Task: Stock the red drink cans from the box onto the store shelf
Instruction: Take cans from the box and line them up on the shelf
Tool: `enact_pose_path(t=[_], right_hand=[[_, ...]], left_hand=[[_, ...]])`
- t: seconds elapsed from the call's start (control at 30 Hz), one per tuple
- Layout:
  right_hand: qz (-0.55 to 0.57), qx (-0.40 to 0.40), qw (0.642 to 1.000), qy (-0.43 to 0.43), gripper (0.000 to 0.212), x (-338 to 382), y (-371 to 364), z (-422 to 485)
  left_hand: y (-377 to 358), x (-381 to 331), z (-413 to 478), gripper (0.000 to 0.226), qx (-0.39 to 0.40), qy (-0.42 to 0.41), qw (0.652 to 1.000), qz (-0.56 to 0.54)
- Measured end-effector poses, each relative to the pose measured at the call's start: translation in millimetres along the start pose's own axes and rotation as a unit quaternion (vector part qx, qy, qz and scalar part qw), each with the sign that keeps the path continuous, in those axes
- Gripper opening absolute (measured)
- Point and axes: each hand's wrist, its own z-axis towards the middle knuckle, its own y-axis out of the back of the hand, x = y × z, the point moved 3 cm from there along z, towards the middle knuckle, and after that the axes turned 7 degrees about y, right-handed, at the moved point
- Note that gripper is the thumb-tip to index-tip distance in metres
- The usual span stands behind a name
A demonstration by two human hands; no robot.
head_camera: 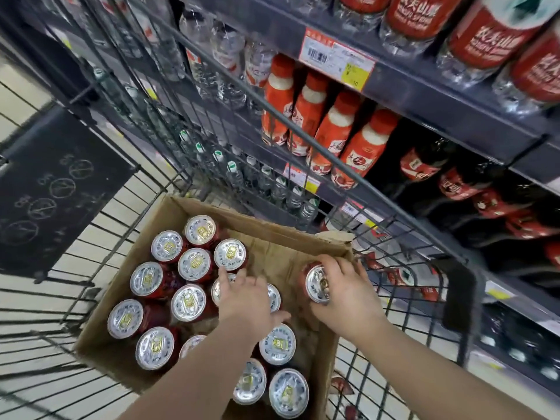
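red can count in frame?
15. Fourteen stand in the box, three partly under the left hand and forearm; one can is in the right hand. Others may be hidden.

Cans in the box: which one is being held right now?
The tilted can in the right hand by the box's right wall; the others stand upright further left.

Two bare forearms are in view, the left forearm [194, 371] at 6 o'clock, the right forearm [424, 365] at 5 o'clock; both are uncovered right to the frame's edge; the left hand [247, 301] and right hand [348, 295] are bare too; the fingers are short and rounded; the nails are too blurred to judge.
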Motion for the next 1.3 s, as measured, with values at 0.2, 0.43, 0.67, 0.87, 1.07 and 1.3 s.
enact_pose_path(t=[0.2,0.43,0.67,0.87,1.07,1.3], right_hand=[[0.077,-0.029,0.996,-0.017,0.077,0.3,1.2,-8.2],[0.162,-0.061,0.984,-0.039,0.082,21.3,41.0,-29.2],[0.13,-0.091,0.987,-0.01,0.081,63.7,111.5,-73.6],[0.15,-0.156,0.976,0.006,0.068,76.5,171.0,-133.4],[0.193,-0.215,0.957,-0.022,0.047,49.1,224.1,-239.6],[0.183,-0.29,0.934,-0.098,0.043,-25.7,252.6,-428.2]], left_hand=[[8.2,-0.8,-5.2,0.066,-0.032,-0.008,0.994,-0.103],[56.4,38.7,-47.0,0.069,-0.08,0.004,0.913,-0.401],[132.1,70.7,-124.1,0.063,-0.137,-0.015,0.913,-0.384],[195.6,61.7,-193.2,0.068,-0.198,-0.058,0.904,-0.374],[240.1,6.5,-276.2,0.076,-0.211,-0.124,0.906,-0.344],[244.7,-113.8,-402.6,0.067,-0.191,-0.234,0.897,-0.324]])
